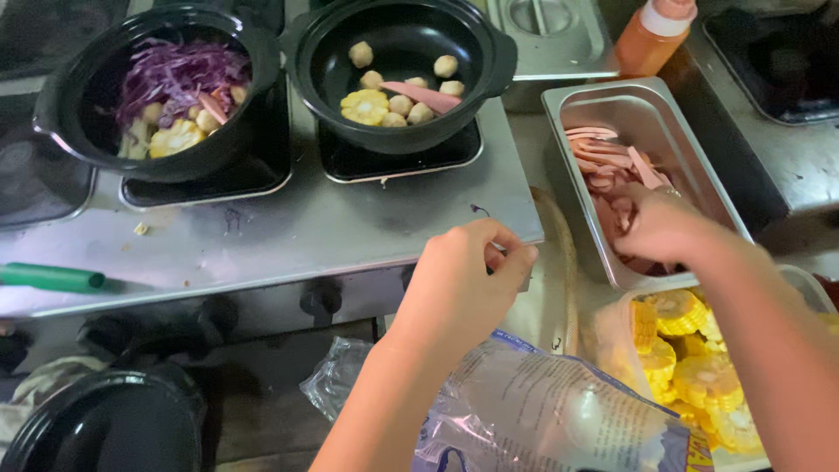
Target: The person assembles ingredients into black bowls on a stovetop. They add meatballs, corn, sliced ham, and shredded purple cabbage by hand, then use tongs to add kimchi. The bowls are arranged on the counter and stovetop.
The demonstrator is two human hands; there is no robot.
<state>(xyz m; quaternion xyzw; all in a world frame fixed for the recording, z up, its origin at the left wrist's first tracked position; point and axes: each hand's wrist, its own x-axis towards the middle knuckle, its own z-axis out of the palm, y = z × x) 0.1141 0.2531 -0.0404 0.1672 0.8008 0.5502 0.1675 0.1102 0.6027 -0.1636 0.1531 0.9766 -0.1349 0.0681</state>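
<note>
My right hand (657, 225) reaches into a steel tray (651, 109) of pink sausage slices (603, 166), its fingers closed among the slices. My left hand (459, 284) hovers at the stove's front edge with fingers curled together; nothing shows in it. Two black pots stand on the stove. The left pot (74, 105) holds shredded purple cabbage, a corn piece, balls and sausage. The right pot (489, 52) holds a corn piece (364, 107), several pale balls and one sausage slice (424, 94).
A clear plastic bag (542, 411) lies below my left arm. A container of cut corn rounds (699, 367) sits at lower right. An orange squeeze bottle (654, 35) stands at the back. A green handle (52, 277) lies at left, and a black lid (105, 424) rests at lower left.
</note>
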